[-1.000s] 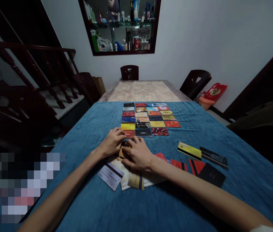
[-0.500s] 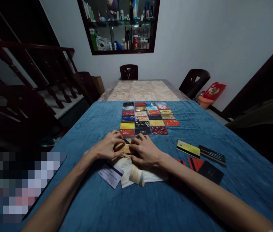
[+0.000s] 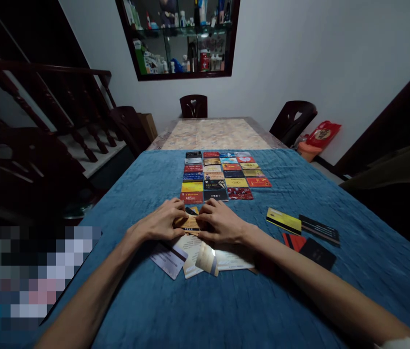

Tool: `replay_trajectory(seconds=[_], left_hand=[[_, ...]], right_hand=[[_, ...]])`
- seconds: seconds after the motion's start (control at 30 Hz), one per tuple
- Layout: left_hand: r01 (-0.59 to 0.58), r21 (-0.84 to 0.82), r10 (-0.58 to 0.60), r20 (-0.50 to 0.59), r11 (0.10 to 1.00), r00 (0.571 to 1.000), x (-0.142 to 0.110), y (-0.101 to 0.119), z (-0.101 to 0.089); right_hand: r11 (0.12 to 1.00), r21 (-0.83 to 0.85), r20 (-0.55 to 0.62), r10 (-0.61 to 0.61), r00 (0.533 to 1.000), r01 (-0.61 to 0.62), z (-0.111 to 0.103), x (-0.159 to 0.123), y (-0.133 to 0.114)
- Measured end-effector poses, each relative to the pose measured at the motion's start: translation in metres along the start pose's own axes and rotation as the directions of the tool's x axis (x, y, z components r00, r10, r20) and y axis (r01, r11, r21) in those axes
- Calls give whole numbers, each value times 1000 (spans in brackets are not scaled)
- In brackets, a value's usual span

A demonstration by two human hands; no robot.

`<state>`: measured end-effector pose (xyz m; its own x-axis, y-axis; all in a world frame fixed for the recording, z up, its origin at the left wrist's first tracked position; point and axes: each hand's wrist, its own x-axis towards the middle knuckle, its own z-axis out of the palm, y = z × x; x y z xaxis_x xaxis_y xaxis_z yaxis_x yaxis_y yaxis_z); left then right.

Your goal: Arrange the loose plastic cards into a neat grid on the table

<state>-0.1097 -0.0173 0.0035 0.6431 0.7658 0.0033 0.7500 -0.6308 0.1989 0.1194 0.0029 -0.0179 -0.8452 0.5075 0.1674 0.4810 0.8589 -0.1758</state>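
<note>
because both hands, left and right, pinch one orange card with curled fingers, uneven pulling could bend it.

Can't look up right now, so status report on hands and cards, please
Both hands on orange-yellow card. Laid-out rows beyond. Loose cards overlapping just below hands.

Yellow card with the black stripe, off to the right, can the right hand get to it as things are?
Probably yes: the yellow card lies on the blue cloth with nothing seen covering it, and the way across looks free, though the right hand is busy with the orange-gold card.
</note>
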Motion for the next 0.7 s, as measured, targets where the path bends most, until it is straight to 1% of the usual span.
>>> replay_trajectory(seconds=[0.13,0.27,0.4,0.57,0.7], left_hand=[[-23,-15,23,1,1000,1000,-1,4,-3],[-74,-66,71,-48,995,996,-2,3,-5],[-120,-163,105,-98,979,990,-2,-2,-6],[-115,-308,71,-150,944,986,-4,-8,-5],[-96,-371,32,-175,924,984,-5,-16,-3]], right_hand=[[999,-4,-10,-32,999,32,1,1,3],[997,20,-31,-76,997,77,-1,0,5],[994,38,-60,-99,993,101,-2,-1,7],[990,67,-113,-117,987,125,-2,-1,8],[987,104,-163,-101,981,119,0,1,12]])
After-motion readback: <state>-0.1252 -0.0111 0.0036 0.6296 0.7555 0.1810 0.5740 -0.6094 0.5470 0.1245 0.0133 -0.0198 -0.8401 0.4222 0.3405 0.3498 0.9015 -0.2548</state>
